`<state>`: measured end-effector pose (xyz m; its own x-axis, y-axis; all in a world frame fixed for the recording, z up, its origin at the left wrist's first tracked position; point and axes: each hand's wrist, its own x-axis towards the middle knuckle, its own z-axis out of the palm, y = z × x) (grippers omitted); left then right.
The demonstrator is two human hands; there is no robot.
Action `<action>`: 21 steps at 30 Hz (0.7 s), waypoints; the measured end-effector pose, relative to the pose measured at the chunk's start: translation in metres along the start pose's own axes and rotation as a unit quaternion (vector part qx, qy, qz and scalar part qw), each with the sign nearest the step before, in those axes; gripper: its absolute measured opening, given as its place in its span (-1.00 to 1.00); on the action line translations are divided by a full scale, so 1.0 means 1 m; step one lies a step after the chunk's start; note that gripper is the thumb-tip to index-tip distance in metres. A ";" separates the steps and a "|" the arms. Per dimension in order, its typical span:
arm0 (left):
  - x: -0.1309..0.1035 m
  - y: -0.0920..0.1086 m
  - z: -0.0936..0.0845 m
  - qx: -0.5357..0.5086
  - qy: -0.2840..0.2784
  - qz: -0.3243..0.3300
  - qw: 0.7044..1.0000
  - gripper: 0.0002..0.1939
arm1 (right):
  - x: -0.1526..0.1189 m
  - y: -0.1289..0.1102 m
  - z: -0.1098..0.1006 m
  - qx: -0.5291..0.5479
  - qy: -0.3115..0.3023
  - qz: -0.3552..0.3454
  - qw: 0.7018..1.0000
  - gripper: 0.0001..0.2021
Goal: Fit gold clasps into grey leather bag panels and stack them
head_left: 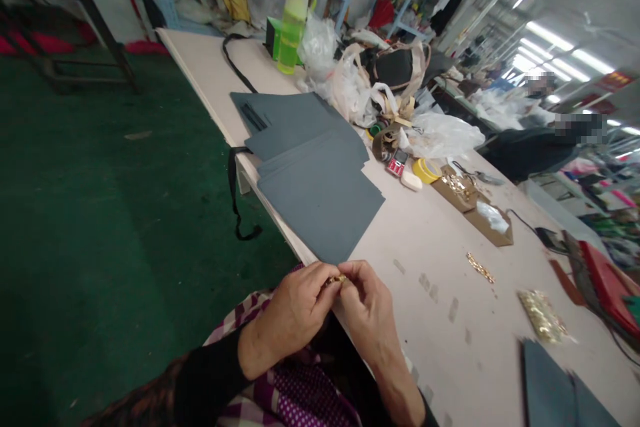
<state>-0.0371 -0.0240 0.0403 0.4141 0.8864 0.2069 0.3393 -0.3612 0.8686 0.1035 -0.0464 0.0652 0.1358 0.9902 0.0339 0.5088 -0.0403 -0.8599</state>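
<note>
My left hand (303, 303) and my right hand (369, 303) meet at the table's near edge, fingertips closed together. Pinched between them is a small gold metal fitting (339, 278), mostly covered by the fingers, so its exact kind is hidden. Just beyond my fingers lies a stack of grey flat sheets (320, 193), overlapping and fanned along the table edge. To the right, a short row of gold metal pieces (480, 267) rests on the table, with a clear bag of gold hardware (541, 315) nearer to me.
Small cardboard boxes (453, 190) with gold parts, yellow tape (426, 171) and a red phone (397, 163) sit on the table (420, 247). Behind them are plastic bags (350, 83) and a green bottle (294, 27). Dark panels (560, 387) lie at lower right. A person (535, 140) is farther back.
</note>
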 end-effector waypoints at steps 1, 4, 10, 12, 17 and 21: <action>-0.001 -0.001 -0.001 0.020 -0.006 0.009 1.000 -0.88 | 0.001 0.001 0.001 -0.004 -0.005 0.006 1.000 -0.82; -0.003 -0.003 -0.002 0.068 -0.017 0.041 0.997 -0.85 | 0.003 0.002 0.003 -0.003 -0.013 0.019 1.000 -0.83; -0.006 -0.003 -0.003 0.145 -0.040 0.119 0.981 -0.77 | -0.001 0.001 0.003 -0.045 -0.018 -0.019 0.999 -0.77; -0.006 -0.003 -0.003 0.123 -0.039 0.115 0.985 -0.76 | -0.004 0.001 0.002 -0.057 -0.038 -0.026 0.997 -0.77; -0.003 -0.008 -0.002 -0.134 0.013 -0.043 0.990 -0.81 | -0.006 0.002 -0.003 -0.036 -0.040 -0.017 0.998 -0.80; -0.001 -0.013 -0.006 -0.453 0.011 -0.231 0.861 -0.80 | 0.009 0.007 -0.012 -0.048 -0.007 -0.011 0.999 -0.82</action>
<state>-0.0472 -0.0188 0.0311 0.3922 0.8837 -0.2554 -0.3387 0.3969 0.8531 0.1186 -0.0391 0.0653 0.1119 0.9927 0.0456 0.5911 -0.0296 -0.8061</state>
